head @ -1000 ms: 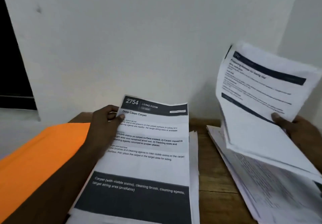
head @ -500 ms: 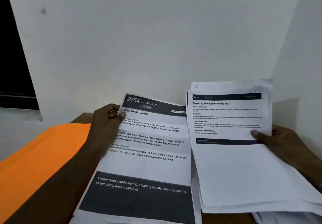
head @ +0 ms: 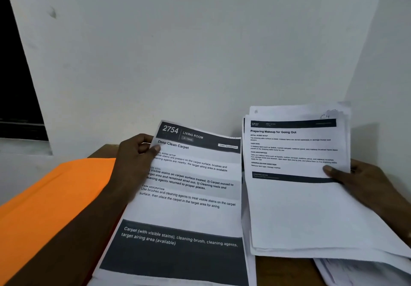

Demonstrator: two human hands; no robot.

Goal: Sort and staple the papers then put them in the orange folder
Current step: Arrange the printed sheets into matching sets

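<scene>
Papers under sorting are found in two lots, both in hand over a brown wooden table.

Lot one is a white printed sheet with a dark header band numbered 2754, titled "Deep Clean Carpet", and a dark block across its foot. It sits at 6 o'clock in the view, tilted so that its top leans toward 1 o'clock. The left hand grasps it at the upper left corner: the thumb presses on the printed face beside the title and the fingers curl round the edge. Edges of further white paper show along the sheet's right side.

Lot two is a stack of white printed papers at 3 to 4 o'clock, just beside lot one, with their long edges almost meeting. Its top page is numbered 3727 and headed "Preparing Makeup for Going Out"; a handwritten "C4" shows on a page behind, at the upper right. The sheets are fanned unevenly at the top. The right hand grasps the stack at its right edge, thumb on the top page. The fingers are behind the paper and cannot be seen.

Loose white sheets lie beneath this stack at 5 o'clock, on the table.

A flat orange paper folder lies closed at 8 o'clock, partly covered by the left forearm, with lot one just beside it.

A plain white wall fills 12 o'clock, and a dark opening stands at 10 o'clock.
</scene>
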